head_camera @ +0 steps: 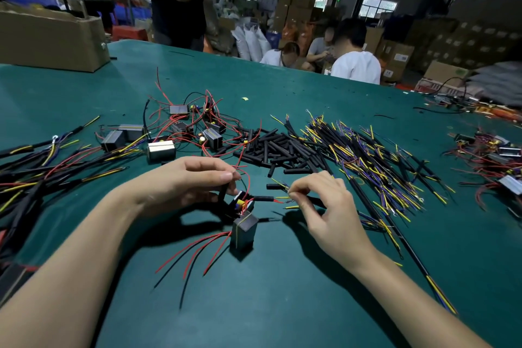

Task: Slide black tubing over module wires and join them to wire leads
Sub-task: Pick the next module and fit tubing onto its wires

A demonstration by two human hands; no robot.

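Observation:
A grey module (244,230) stands on the green table (282,291) between my hands, with red wires trailing toward me. My left hand (195,181) pinches a black tube (222,195) over one of the module's red wires. A second black tube (262,198) sits on another red wire, its bare tip pointing right. My right hand (322,200) pinches the stripped end of a wire lead (291,195) just beside that tip. A heap of cut black tubing (276,147) lies behind my hands. To its right lies a pile of black-sheathed leads (375,167) with yellow and blue cores.
More modules with red wires (195,127) lie at centre back, joined assemblies (42,167) on the left, another module pile (497,158) at far right. A cardboard box (50,39) stands back left. One person stands past the far edge; others sit there.

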